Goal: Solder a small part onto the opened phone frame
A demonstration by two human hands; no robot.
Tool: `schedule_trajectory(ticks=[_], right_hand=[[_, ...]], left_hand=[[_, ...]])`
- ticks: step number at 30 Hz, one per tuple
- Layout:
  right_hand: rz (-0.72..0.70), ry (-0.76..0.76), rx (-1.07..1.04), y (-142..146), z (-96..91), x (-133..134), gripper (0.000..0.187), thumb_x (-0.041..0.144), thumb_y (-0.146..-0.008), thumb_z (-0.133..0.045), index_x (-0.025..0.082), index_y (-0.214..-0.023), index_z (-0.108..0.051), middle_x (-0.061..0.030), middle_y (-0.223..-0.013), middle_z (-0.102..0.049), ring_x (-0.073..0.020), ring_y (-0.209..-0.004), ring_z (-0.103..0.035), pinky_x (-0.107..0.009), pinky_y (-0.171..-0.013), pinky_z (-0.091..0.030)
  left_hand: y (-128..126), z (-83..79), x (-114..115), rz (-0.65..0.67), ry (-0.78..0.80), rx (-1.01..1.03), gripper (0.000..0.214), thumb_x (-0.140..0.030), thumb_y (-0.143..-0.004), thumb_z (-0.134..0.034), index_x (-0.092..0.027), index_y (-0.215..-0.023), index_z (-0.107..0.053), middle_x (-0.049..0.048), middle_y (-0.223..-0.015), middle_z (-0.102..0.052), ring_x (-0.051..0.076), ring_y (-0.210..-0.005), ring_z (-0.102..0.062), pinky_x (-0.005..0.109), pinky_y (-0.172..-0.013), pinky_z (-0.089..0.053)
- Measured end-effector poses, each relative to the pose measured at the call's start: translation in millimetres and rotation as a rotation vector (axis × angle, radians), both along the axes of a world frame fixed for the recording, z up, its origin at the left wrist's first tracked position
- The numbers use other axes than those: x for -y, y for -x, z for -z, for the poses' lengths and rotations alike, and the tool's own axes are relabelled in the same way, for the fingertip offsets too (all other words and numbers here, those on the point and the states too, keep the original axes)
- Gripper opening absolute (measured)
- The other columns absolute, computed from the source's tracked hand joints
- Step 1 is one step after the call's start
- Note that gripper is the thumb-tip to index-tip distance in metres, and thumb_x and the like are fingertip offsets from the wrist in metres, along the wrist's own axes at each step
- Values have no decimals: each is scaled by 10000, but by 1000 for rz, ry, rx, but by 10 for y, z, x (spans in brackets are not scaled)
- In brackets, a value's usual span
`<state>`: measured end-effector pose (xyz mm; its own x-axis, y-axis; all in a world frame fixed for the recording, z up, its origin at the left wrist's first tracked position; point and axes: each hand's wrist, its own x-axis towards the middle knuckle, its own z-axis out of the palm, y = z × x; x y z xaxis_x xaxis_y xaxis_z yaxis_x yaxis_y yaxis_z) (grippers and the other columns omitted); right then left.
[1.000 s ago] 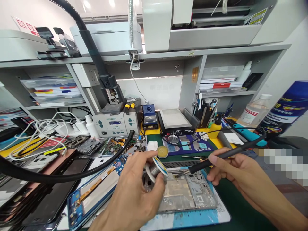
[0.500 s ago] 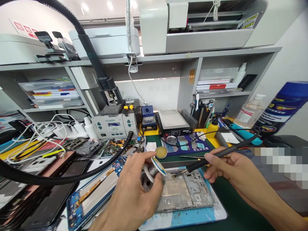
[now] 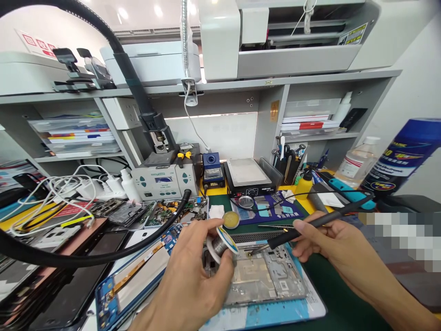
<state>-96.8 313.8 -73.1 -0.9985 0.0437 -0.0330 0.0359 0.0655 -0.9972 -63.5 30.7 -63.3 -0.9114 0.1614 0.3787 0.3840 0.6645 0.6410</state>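
Between the thumb and fingers of my left hand point(image 3: 196, 271) is a spool of solder wire point(image 3: 219, 246), its white rims showing. My right hand point(image 3: 324, 241) grips a soldering iron point(image 3: 292, 234) with a black handle and a cable trailing back. The iron's tip points down and left onto the upper part of a grey metal phone frame point(image 3: 257, 276); whether it touches is too small to tell. That frame lies on a blue and white pad point(image 3: 275, 315), partly covered by my left hand. Just beyond the spool sits a round tin of yellowish paste point(image 3: 231, 220).
Tweezers point(image 3: 275, 226) lie behind the iron. A blue phone housing point(image 3: 138, 280) and several dismantled phones are at left, under a black hose point(image 3: 86, 259). At the back stand a hot air station point(image 3: 163, 180) and a heating plate point(image 3: 251, 177). A blue spray can point(image 3: 403, 156) stands at right.
Almost nothing differs. The view has shifted very slightly, while both hands keep their holds and the iron's tip stays over the same part of the frame.
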Motion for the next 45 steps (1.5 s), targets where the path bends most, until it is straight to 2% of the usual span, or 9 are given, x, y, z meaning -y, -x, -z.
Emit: schedule_trajectory(ticks=[9, 14, 20, 30, 38, 45], right_hand=[[1, 6, 19, 9, 1, 21, 410, 565, -793, -826, 192, -763, -661, -73, -590, -776, -211, -532, -723, -287, -529, -609], [-41, 36, 6, -11, -20, 21, 397, 535, -808, -827, 189, -859, -641, -76, -602, -783, -210, -539, -722, -285, -531, -605], [-56, 31, -17, -26, -25, 1, 387, 516, -817, -827, 185, -881, -636, -80, -623, -786, -206, -550, -713, -294, -551, -601], [-134, 46, -45, -43, -12, -85, 249, 427, -855, -818, 190, -857, -743, -45, -705, -768, -198, -634, -718, -292, -604, -607], [-202, 132, 28, -50, -88, -54, 231, 410, -879, -798, 190, -938, -762, -56, -679, -782, -180, -641, -709, -234, -585, -577], [-235, 160, 81, -48, -80, -79, 264, 384, -891, -790, 172, -1047, -798, -71, -682, -786, -175, -620, -697, -238, -583, -576]], left_hand=[[-1, 4, -24, -11, -15, 38, 372, -299, -915, -582, -333, -1272, -486, 27, -1059, -656, 265, -938, -659, 471, -819, -528], [2, 9, -16, -6, -8, 30, 371, -298, -913, -585, -323, -1270, -487, 33, -1056, -650, 255, -925, -650, 466, -814, -525], [-2, -26, -24, -7, -5, 28, 369, -296, -913, -584, -296, -1271, -493, 49, -1057, -648, 258, -940, -640, 464, -821, -522], [-15, -45, -24, -8, -16, 49, 355, -301, -923, -571, -287, -1271, -501, 57, -1066, -647, 265, -940, -645, 478, -836, -524], [-28, -50, -35, -4, -34, 72, 352, -309, -919, -574, -289, -1262, -497, 55, -1049, -657, 285, -956, -652, 498, -856, -518], [-34, -50, -37, -2, -51, 63, 349, -303, -922, -580, -292, -1260, -497, 45, -1047, -660, 291, -974, -665, 504, -888, -514]])
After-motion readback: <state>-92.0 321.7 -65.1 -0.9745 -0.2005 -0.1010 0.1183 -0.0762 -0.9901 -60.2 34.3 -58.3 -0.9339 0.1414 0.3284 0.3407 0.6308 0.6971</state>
